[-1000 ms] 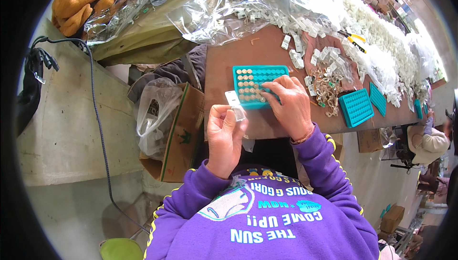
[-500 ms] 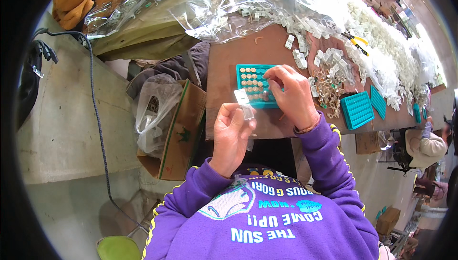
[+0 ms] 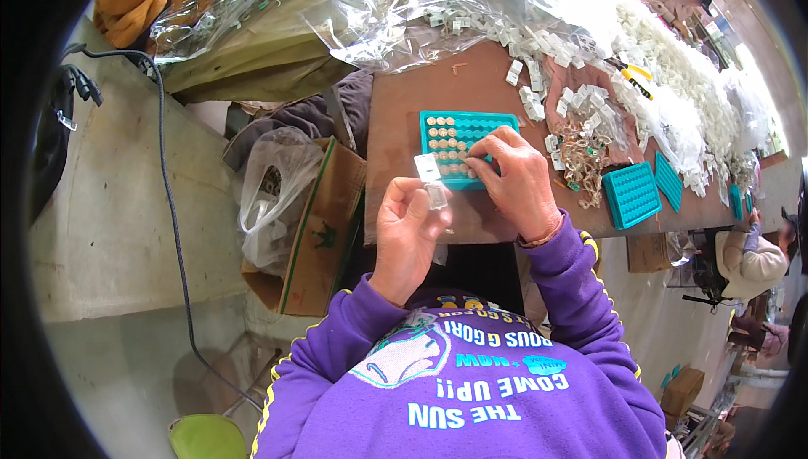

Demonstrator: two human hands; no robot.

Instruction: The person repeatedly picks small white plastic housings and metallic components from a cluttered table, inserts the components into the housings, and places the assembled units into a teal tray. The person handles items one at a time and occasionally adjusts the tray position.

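My left hand [image 3: 406, 236] pinches a small clear plastic box [image 3: 435, 196] between thumb and fingers. Its white-looking lid [image 3: 427, 168] stands open, pointing away from me. Just beyond lies a teal tray [image 3: 480, 117] with rows of round pockets. Small tan discs [image 3: 442, 132] fill the pockets on its left side. Over the tray's lower right part, my right hand [image 3: 520, 180] has thumb and forefinger pressed together beside the nearest discs. Whatever sits between those fingertips is hidden. My right hand covers part of the tray.
Many small clear boxes [image 3: 530, 101] are heaped at the back and right. Tangled cord-like pieces [image 3: 585, 152], teal trays [image 3: 631, 196] and yellow-handled pliers [image 3: 633, 76] lie rightward. A cardboard box [image 3: 324, 232] with a plastic bag [image 3: 273, 185] stands left. Other people are at the right.
My right hand's fingertips have come down lower, to the tray's near rows beside the discs. My left hand stays nearly still with the open box.
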